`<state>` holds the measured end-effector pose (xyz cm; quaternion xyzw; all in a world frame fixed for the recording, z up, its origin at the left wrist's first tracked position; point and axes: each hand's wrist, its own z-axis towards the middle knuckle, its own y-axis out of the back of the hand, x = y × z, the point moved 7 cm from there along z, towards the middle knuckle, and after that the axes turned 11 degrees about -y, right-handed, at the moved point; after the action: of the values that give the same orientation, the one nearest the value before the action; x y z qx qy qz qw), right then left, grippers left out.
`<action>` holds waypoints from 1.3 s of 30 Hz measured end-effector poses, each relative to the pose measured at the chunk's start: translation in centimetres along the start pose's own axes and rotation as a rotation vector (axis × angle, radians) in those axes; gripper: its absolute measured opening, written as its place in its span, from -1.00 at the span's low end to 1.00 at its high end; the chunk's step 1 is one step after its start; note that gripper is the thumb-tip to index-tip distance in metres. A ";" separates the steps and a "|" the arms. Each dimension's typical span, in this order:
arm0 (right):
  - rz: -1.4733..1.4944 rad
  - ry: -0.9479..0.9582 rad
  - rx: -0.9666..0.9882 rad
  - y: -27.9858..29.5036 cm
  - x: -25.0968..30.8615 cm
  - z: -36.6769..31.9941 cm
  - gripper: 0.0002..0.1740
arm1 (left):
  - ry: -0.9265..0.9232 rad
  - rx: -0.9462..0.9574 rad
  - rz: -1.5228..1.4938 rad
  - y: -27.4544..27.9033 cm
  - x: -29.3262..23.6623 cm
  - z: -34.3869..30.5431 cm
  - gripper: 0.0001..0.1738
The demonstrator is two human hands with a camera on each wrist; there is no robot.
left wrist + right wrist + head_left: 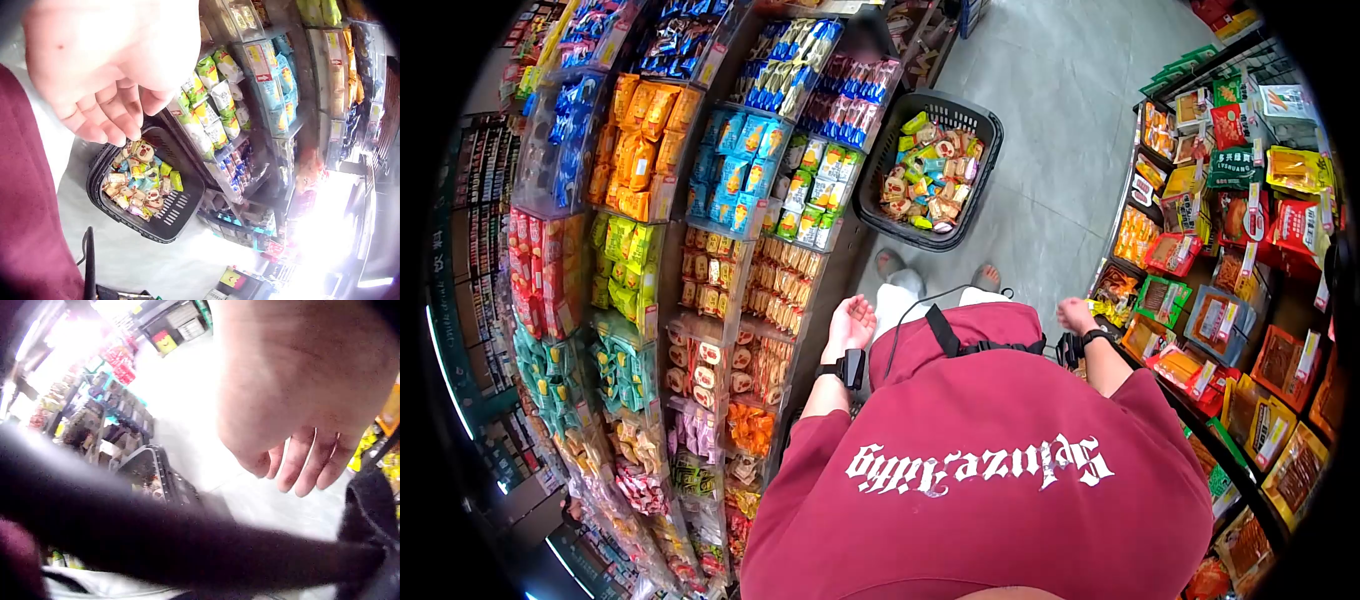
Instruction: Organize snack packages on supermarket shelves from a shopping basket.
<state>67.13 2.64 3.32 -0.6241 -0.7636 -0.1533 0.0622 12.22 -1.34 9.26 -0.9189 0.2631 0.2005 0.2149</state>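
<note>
My left hand (853, 327) hangs beside the snack shelf with its fingers loosely bent and nothing in them. In the left wrist view that hand (115, 69) appears above a black shopping basket (172, 228), apart from it. Small wrapped snacks (933, 170) are heaped inside the basket (992, 130), which stands on the floor ahead of my feet. On the other side of my body, my right hand (1077, 316) hangs near the packaged foods. Its relaxed fingers (304, 464) hold nothing in the right wrist view.
Tiered bins to the left hold blue packets (740, 172), orange packets (640, 150) and green-white packets (808, 190). A rack on the right carries red packages (1293, 226) and other packed foods. Grey tiled floor (1050, 140) runs between them. A dark strap (187, 544) crosses the right wrist view.
</note>
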 end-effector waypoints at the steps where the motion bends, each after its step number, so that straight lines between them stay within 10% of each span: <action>1: 0.013 0.046 -0.062 0.2 2.4 -0.4 -0.86 | 0.008 -0.006 0.012 -0.4 -0.3 0.3 -0.85; 23: -0.209 0.021 -0.263 5.2 26.4 -6.4 -0.81 | 0.133 -0.044 0.105 -10.6 -8.6 19.7 -0.83; 28: -0.400 0.217 -0.276 5.9 33.7 2.9 -0.68 | 0.133 -0.113 0.160 -9.5 -6.8 21.5 -0.76; 39: -0.871 0.376 0.119 -13.5 44.6 26.5 -0.66 | 0.093 0.011 0.839 -15.1 1.9 29.3 -0.70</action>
<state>47.07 50.26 -11.10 -0.2027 -0.9372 -0.2311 0.1648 14.82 24.14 -11.56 -0.7390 0.6249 0.2276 0.1076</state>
